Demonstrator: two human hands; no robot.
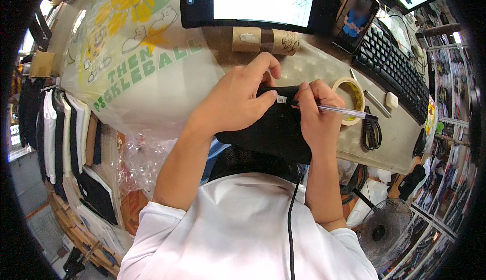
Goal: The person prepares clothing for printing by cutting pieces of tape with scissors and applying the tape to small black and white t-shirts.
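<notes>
A piece of black cloth lies in front of me and hangs toward my lap. A small white label with printed marks sits near its far edge. My left hand holds the cloth at its left side, the thumb tip right beside the label. In my right hand is a pen with a clear barrel, its back end pointing right. The pen's tip is close to the label; whether it touches is too small to tell. Part of the cloth is hidden under both hands.
Right of my right hand lie a tape roll, black-handled scissors and a slim metal tool. A phone, a keyboard and a tablet stand beyond. A large printed plastic bag covers the left side.
</notes>
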